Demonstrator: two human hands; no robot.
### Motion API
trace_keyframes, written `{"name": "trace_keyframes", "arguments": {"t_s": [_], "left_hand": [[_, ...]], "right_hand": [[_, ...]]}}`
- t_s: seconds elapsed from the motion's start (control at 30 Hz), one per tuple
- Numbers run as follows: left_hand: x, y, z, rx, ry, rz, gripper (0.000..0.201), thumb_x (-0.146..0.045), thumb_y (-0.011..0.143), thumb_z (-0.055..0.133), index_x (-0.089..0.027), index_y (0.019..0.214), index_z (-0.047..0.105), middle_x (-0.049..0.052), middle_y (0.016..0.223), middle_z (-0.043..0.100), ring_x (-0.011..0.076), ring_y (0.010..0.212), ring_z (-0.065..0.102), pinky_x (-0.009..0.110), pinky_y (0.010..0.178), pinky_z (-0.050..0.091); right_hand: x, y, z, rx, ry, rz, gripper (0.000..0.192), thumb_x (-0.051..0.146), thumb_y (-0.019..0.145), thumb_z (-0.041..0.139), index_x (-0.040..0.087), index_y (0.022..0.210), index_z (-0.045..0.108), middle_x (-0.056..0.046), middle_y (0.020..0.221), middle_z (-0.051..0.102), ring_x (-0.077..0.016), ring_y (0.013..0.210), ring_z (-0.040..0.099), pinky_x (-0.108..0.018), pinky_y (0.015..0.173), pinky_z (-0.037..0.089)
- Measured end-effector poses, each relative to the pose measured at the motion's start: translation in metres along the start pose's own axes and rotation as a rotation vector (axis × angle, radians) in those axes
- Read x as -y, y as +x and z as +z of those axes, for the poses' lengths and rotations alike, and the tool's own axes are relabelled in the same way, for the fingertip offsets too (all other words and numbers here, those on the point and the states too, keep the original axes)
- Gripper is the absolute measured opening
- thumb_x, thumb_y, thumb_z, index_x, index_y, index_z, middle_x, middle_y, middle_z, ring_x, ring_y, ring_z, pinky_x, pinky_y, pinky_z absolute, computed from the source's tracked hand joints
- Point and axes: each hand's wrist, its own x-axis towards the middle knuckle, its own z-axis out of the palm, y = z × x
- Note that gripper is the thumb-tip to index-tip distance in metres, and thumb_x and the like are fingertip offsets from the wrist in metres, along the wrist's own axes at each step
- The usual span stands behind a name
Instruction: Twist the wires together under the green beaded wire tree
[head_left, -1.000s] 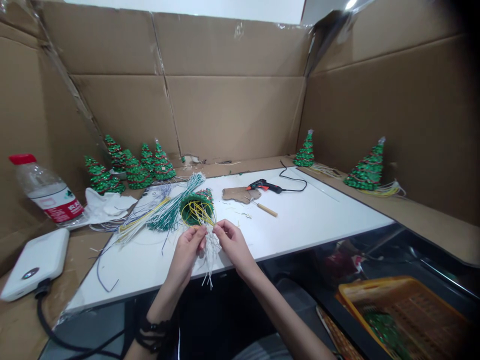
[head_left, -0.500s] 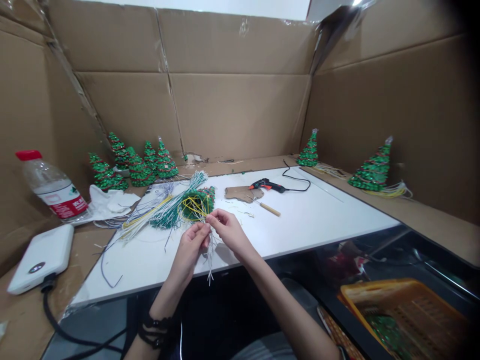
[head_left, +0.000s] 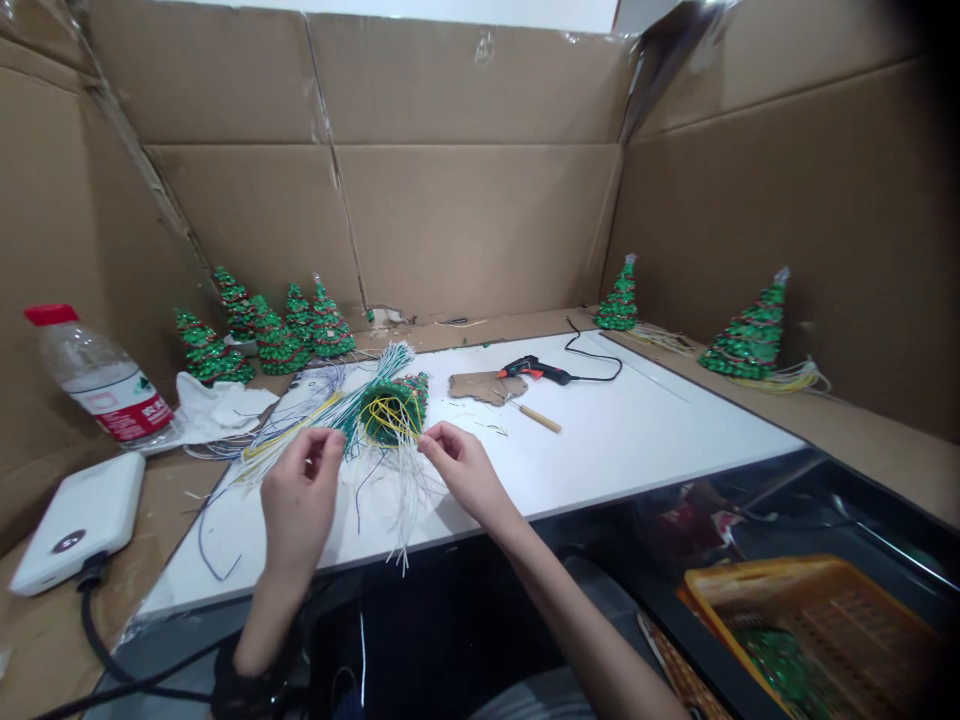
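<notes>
A small green artificial Christmas tree (head_left: 425,388) lies on its side on the white board, its hollow base facing me. Yellow wires (head_left: 390,412) loop inside the base, and thin white wires (head_left: 405,500) trail from it toward the board's front edge. At the right rim of the base, my right hand (head_left: 466,472) pinches a wire from this cluster. My left hand (head_left: 301,500) is left of the base with its fingers curled in, beside a bundle of green and white wires (head_left: 364,395). Whatever its fingertips hold is too small to make out.
A glue gun (head_left: 544,370) rests behind a cardboard scrap (head_left: 487,387) and a wooden-handled tool (head_left: 540,418). Finished-looking trees (head_left: 279,340) stand back left, others (head_left: 746,335) at right. A bottle (head_left: 105,385), power bank (head_left: 82,520) and orange basket (head_left: 795,570) flank the board (head_left: 660,440).
My left hand has left the wires beside my right hand and moved left to the green wire bundle. My right hand stays at the tree's base. The white wires hang more spread out.
</notes>
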Motion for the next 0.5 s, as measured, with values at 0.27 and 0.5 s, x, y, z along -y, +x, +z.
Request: {"name": "trace_keyframes", "arguments": {"t_s": [0.27, 0.5], "left_hand": [[0.023, 0.018, -0.001, 0.151, 0.127, 0.252, 0.015, -0.031, 0.076, 0.058, -0.025, 0.078, 0.071, 0.003, 0.077, 0.062, 0.0199, 0.075, 0.05, 0.026, 0.066, 0.034], [0.03, 0.01, 0.018, 0.241, -0.001, 0.021, 0.019, -0.034, 0.076, 0.057, -0.022, 0.07, 0.071, 0.003, 0.073, 0.064, 0.0186, 0.071, 0.054, 0.025, 0.062, 0.036]], "right_hand": [[0.006, -0.011, 0.003, 0.023, -0.2, -0.028, 0.02, 0.031, 0.082, 0.048, 0.019, 0.066, 0.048, 0.004, 0.055, 0.04, -0.0118, 0.053, 0.036, -0.023, 0.049, 0.025], [0.012, -0.018, 0.008, 0.053, -0.312, -0.028, 0.018, 0.028, 0.083, 0.047, 0.02, 0.066, 0.046, 0.004, 0.054, 0.041, -0.0125, 0.051, 0.038, -0.024, 0.049, 0.024]]}}
